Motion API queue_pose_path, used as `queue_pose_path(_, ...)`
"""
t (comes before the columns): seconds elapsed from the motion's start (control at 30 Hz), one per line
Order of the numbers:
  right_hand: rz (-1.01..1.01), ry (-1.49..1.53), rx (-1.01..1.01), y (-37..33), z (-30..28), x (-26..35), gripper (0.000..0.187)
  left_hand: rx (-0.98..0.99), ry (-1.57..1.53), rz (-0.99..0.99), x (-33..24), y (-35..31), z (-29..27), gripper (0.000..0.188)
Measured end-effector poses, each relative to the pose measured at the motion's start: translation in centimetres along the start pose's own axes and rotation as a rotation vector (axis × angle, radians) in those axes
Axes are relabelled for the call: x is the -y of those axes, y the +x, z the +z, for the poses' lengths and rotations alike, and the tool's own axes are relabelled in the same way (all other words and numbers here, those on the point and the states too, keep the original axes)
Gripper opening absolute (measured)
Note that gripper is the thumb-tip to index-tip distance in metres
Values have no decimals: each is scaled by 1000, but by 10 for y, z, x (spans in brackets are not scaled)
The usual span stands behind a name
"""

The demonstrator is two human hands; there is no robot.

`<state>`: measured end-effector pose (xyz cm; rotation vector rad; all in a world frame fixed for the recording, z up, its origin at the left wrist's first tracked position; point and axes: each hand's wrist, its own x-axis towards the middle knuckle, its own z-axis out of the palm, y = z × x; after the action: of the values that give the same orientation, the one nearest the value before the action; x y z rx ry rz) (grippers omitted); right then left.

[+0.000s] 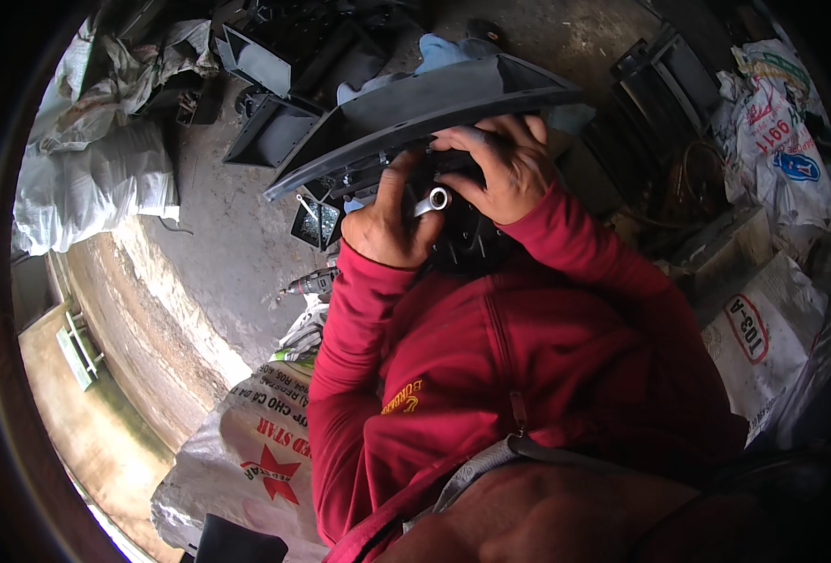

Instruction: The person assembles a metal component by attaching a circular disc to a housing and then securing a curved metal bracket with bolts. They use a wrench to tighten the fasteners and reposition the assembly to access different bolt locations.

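Note:
My left hand (387,223) is closed round a ring-ended metal wrench (431,201), whose shiny ring sticks out beside the thumb. Just to its right, my right hand (507,171) has its thumb and index finger curled at small dark hardware; what they pinch is hidden. Both hands work at the near side of a long black plastic-looking part (434,101), tilted up in front of my body. Bolt-like metal fittings (348,178) show along its near side. Shadow hides most of the space under it.
Left of the part stands a small black tray of loose screws (316,223), with a power drill (310,281) nearer me. Several black bins (273,129) lie beyond. White sacks (97,188) rest at far left, and others (777,141) on the right. Dark stacked parts (664,84) stand at far right.

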<state>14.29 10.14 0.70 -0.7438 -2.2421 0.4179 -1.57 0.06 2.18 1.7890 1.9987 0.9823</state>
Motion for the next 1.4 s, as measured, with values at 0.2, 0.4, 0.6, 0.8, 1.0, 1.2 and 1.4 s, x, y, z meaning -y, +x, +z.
queue_pose_path(0.2,-16,13,-36,-3,4,-3,66,45,60,2,-3,3,-7,55)
queue_pose_path(0.4,-12,29,-43,-2,4,-2,66,74,65,10,-3,2,-8,56)
queue_pose_path(0.6,-1,25,-26,-2,2,-2,66,48,91,42,1,3,-5,53)
queue_pose_path(0.8,1,6,-42,-3,4,-4,67,18,66,0,-8,6,-9,46)
queue_pose_path(1.0,-12,38,-64,-3,6,-4,67,9,101,-2,0,4,-8,44)
queue_pose_path(1.2,-20,44,-56,-2,4,-4,67,63,140,44,2,2,-9,52)
queue_pose_path(1.4,-14,37,-45,-6,6,-5,68,61,254,54,1,-2,-10,54)
